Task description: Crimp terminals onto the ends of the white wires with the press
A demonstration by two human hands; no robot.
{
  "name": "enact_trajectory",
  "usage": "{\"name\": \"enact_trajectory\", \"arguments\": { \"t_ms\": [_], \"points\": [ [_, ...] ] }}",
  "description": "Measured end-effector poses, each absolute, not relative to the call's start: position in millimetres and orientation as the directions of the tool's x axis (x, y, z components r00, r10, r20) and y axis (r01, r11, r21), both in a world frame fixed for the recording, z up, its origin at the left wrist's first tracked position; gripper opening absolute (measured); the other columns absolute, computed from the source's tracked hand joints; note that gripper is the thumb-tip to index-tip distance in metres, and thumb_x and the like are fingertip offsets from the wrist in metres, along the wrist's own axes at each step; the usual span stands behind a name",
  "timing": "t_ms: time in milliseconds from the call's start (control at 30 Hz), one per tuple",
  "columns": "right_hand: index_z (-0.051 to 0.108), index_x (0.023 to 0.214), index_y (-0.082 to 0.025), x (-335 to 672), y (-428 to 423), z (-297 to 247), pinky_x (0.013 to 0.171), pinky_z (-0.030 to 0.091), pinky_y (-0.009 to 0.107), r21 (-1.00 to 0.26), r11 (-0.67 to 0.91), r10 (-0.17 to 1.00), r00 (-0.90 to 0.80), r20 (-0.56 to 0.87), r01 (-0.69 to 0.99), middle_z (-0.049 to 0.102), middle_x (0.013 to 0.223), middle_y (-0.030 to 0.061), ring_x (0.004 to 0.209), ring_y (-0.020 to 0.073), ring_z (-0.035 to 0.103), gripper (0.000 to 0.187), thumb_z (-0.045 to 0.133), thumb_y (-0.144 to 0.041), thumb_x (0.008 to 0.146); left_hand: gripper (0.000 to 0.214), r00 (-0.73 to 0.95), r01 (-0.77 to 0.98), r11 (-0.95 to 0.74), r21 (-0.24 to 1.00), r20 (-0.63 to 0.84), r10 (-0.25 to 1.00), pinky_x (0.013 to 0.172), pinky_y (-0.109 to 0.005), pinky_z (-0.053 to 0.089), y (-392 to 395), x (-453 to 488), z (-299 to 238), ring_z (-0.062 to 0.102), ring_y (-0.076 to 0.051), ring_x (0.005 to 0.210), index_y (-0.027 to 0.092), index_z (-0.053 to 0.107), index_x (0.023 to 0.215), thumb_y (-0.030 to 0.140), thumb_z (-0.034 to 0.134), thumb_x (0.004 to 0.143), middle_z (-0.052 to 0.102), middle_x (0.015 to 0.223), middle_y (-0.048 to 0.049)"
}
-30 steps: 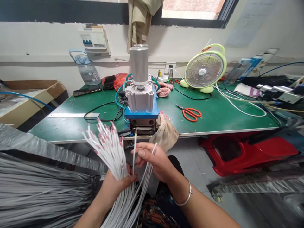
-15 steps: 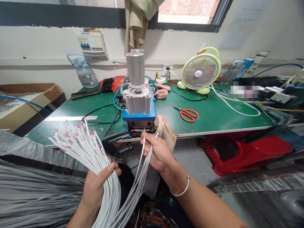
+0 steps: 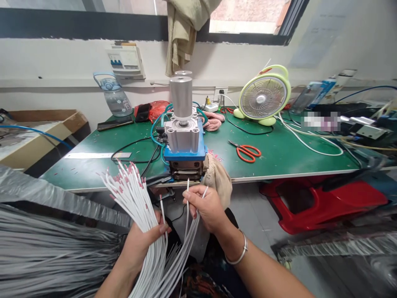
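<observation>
My left hand [image 3: 147, 240] is closed round a thick bundle of white cables [image 3: 133, 196] whose fanned ends carry short reddish tips. One cable [image 3: 162, 207] stands apart from the bundle at my left thumb. In my right hand [image 3: 206, 207] is a smaller group of white cables [image 3: 189, 248], and thumb and finger pinch a single one [image 3: 187, 196] that points up. Its tip is just below the front slot of a press [image 3: 186, 165] with a silver cylinder and a blue plate. The lower parts of both bundles run down out of view.
On the green table [image 3: 279, 153] are orange-handled scissors [image 3: 248, 152], a green fan [image 3: 263, 97], a steel ruler [image 3: 97, 155], a phone [image 3: 115, 123] and a water bottle [image 3: 116, 99]. A cloth bag [image 3: 218, 178] hangs beside the press. A red stool [image 3: 325, 203] stands at right.
The cable in my right fingers has come down out of the press's front. My left hand has moved right with its bundle, and one cable now stands apart at the thumb.
</observation>
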State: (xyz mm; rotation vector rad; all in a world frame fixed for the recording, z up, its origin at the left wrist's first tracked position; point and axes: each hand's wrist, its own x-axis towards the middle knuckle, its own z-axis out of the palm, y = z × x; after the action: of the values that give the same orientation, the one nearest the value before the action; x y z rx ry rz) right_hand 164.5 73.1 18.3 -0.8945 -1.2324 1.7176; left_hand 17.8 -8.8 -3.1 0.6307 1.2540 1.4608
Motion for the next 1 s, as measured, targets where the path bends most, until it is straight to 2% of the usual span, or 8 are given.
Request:
{"name": "enact_trajectory", "arguments": {
  "t_ms": [100, 233, 367, 433, 500, 667, 833, 1000],
  "points": [
    [0.06, 0.062, -0.015, 165.2, 76.0, 19.7, 0.038, 0.03, 0.021, -0.952, -0.208, 0.899, -0.428, -0.095, -0.225, 0.048, 0.04, -0.0039, 0.033, 0.0064, 0.038, 0.027, 0.066, -0.04, 0.07, 0.033, -0.306, -0.305, 0.114, 0.946, -0.21, 0.928, 0.053, -0.028, 0.04, -7.1, 16.8, -4.0, 0.052, -0.015, 0.049, 0.018, 0.046, 0.055, 0.03, 0.076, 0.048, 0.053, 0.05, 0.0028],
    [0.06, 0.059, -0.012, 166.4, 76.1, 22.5, 0.048, 0.038, 0.021, -0.924, -0.242, 0.87, -0.489, -0.072, -0.295, 0.057, 0.057, 0.0003, 0.048, 0.0079, 0.049, 0.027, 0.069, -0.037, 0.065, 0.029, -0.28, -0.255, 0.104, 0.961, -0.177, 0.944, 0.055, -0.028, 0.041, -4.5, 14.4, -3.6, 0.051, -0.014, 0.051, 0.018, 0.048, 0.055, 0.028, 0.075, 0.051, 0.052, 0.052, 0.0028],
    [0.066, 0.076, -0.013, 164.2, 67.8, 23.8, 0.041, 0.032, 0.019, -0.976, -0.203, 0.735, -0.672, -0.096, -0.083, 0.053, 0.052, -0.0026, 0.042, 0.0062, 0.042, 0.027, 0.062, -0.039, 0.073, 0.019, -0.266, -0.106, 0.094, 0.99, -0.119, 0.957, 0.057, -0.029, 0.042, -1.5, 14.4, -2.1, 0.054, -0.016, 0.055, 0.016, 0.058, 0.06, 0.024, 0.074, 0.055, 0.058, 0.057, 0.0003],
    [0.067, 0.074, -0.013, 161.3, 64.7, 24.0, 0.04, 0.03, 0.018, -0.988, -0.148, 0.737, -0.672, -0.075, -0.053, 0.057, 0.058, -0.0007, 0.043, 0.0054, 0.041, 0.027, 0.059, -0.039, 0.076, 0.016, -0.275, -0.073, 0.083, 0.994, -0.1, 0.956, 0.064, -0.03, 0.044, 0.0, 12.8, 0.8, 0.058, -0.018, 0.063, 0.015, 0.062, 0.064, 0.021, 0.074, 0.056, 0.063, 0.064, -0.0021],
    [0.066, 0.073, -0.013, 157.9, 64.9, 24.6, 0.039, 0.027, 0.018, -0.976, -0.191, 0.793, -0.602, -0.09, -0.105, 0.06, 0.061, 0.0009, 0.041, 0.0046, 0.041, 0.029, 0.056, -0.039, 0.078, 0.016, -0.337, -0.171, 0.049, 0.984, -0.105, 0.936, 0.069, -0.03, 0.045, 2.5, 8.7, 6.8, 0.059, -0.017, 0.067, 0.016, 0.063, 0.071, 0.019, 0.073, 0.059, 0.065, 0.07, -0.0016],
    [0.062, 0.069, -0.011, 151.2, 75.3, 30.6, 0.036, 0.02, 0.018, -0.882, -0.328, 0.877, -0.457, -0.151, -0.338, 0.06, 0.058, 0.0014, 0.033, 0.0015, 0.035, 0.028, 0.058, -0.038, 0.075, 0.017, -0.539, -0.549, -0.176, 0.817, -0.184, 0.822, 0.055, -0.02, 0.046, 14.9, -4.8, 34.2, 0.053, -0.008, 0.052, 0.019, 0.059, 0.076, 0.014, 0.069, 0.063, 0.055, 0.059, 0.0062],
    [0.059, 0.066, -0.011, 145.7, 84.4, 39.3, 0.034, 0.017, 0.018, -0.76, -0.436, 0.87, -0.442, -0.219, -0.482, 0.052, 0.05, -0.0029, 0.031, 0.0006, 0.028, 0.024, 0.062, -0.035, 0.072, 0.011, -0.578, -0.607, -0.277, 0.745, -0.174, 0.798, 0.055, -0.017, 0.047, 27.1, -7.2, 56.9, 0.052, -0.007, 0.054, 0.017, 0.06, 0.072, 0.012, 0.066, 0.065, 0.055, 0.062, 0.005],
    [0.057, 0.065, -0.012, 139.6, 88.7, 38.8, 0.034, 0.016, 0.017, -0.716, -0.434, 0.884, -0.411, -0.222, -0.547, 0.049, 0.049, -0.004, 0.032, 0.0003, 0.025, 0.021, 0.064, -0.031, 0.069, 0.009, -0.619, -0.597, -0.322, 0.735, -0.166, 0.768, 0.054, -0.017, 0.048, 33.6, -6.2, 61.3, 0.052, -0.007, 0.055, 0.018, 0.06, 0.067, 0.013, 0.066, 0.062, 0.056, 0.062, 0.0043]
  ]
}}
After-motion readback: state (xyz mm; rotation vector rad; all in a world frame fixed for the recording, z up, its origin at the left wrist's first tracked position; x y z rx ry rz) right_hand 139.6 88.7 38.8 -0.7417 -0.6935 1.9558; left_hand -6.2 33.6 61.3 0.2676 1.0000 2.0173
